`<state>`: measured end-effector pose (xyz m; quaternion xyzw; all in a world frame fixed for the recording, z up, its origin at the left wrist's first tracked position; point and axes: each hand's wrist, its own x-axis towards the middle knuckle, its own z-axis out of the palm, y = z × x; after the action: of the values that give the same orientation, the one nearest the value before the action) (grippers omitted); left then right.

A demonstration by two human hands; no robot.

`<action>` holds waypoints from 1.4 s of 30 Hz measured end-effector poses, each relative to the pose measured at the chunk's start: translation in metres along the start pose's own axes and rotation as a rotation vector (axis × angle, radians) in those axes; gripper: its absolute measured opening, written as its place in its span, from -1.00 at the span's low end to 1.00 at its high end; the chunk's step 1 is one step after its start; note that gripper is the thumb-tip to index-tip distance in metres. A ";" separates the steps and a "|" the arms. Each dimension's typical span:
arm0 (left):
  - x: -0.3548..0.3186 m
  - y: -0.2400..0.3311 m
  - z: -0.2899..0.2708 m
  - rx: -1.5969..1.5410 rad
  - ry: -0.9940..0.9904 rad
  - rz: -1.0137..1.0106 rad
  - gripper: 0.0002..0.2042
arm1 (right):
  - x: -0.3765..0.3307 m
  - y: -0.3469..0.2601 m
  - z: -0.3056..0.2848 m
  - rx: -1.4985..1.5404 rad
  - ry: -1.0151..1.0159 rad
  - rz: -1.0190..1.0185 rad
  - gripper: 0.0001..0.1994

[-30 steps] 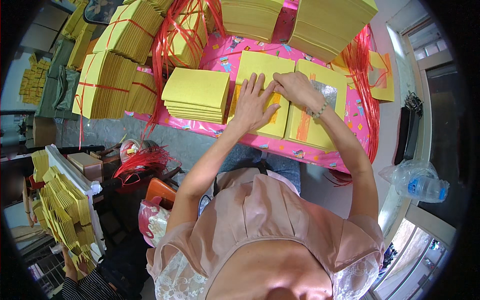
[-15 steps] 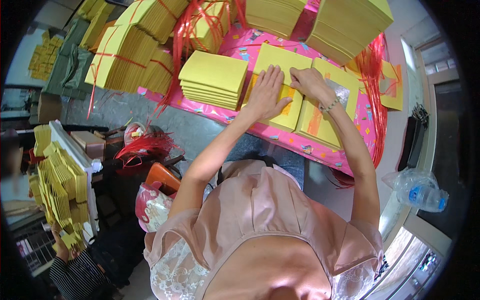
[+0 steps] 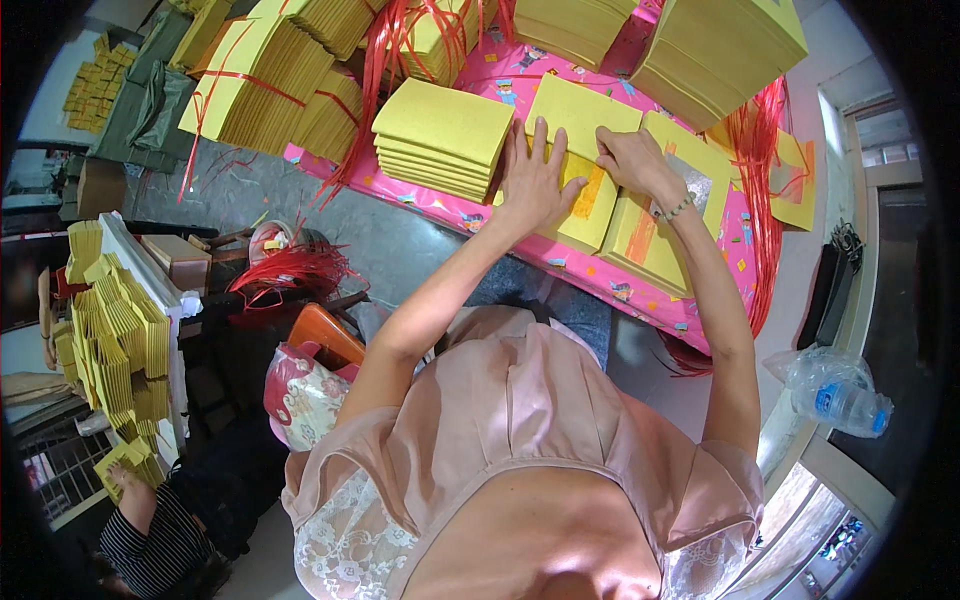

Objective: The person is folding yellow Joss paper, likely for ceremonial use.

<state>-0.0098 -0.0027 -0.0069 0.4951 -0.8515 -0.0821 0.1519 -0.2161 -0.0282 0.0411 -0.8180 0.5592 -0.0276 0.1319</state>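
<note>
Head view: we seem to be creasing the yellow paper [image 3: 598, 207] on the table [image 3: 598, 277], left hand [image 3: 539, 188] splayed flat, right hand [image 3: 636, 163] curled, its grip unclear; the next move calls for even pressure.

The left hand [image 3: 537, 185] lies flat, palm down, its fingers extended forward and slightly parted, the thumb stuck out toward the right. The right hand [image 3: 637, 162] is beside it, apart, back upward, fingers curled under and angled to the left; its fingertips are mostly hidden. The left forearm [image 3: 455, 275] slants forward and rightward, the right forearm [image 3: 712, 280] forward and leftward. Both elbows are bent, pointing outward.
</note>
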 end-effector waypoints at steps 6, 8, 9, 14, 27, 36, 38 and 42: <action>-0.002 -0.001 0.007 -0.049 0.033 -0.004 -0.18 | -0.004 -0.005 -0.001 -0.018 0.024 -0.018 -0.80; -0.002 -0.001 0.009 0.036 0.085 0.005 -0.19 | -0.004 -0.004 0.000 -0.007 0.035 -0.023 -0.80; -0.001 -0.001 0.009 0.036 0.089 0.003 -0.19 | -0.004 -0.003 0.000 0.003 0.048 -0.026 -0.80; -0.001 -0.005 0.016 -0.009 0.118 0.110 -0.32 | 0.000 -0.002 0.005 0.003 0.027 0.019 -0.76; 0.007 -0.006 -0.001 -0.164 -0.075 0.038 -0.28 | -0.014 -0.016 -0.004 -0.239 0.318 -0.125 -0.70; 0.014 0.029 -0.006 -0.738 0.435 -0.080 -0.21 | -0.015 -0.008 0.011 -0.385 0.474 -0.178 -0.88; 0.028 0.032 0.002 -0.536 0.555 -0.077 -0.14 | -0.018 -0.014 0.007 -0.363 0.521 -0.192 -0.88; 0.063 0.033 0.013 -1.362 0.343 -0.489 -0.11 | -0.025 -0.029 -0.002 -0.400 0.616 -0.150 -0.86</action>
<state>-0.0704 -0.0417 0.0018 0.4726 -0.4421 -0.5447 0.5334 -0.1995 0.0044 0.0526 -0.8198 0.5054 -0.1721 -0.2073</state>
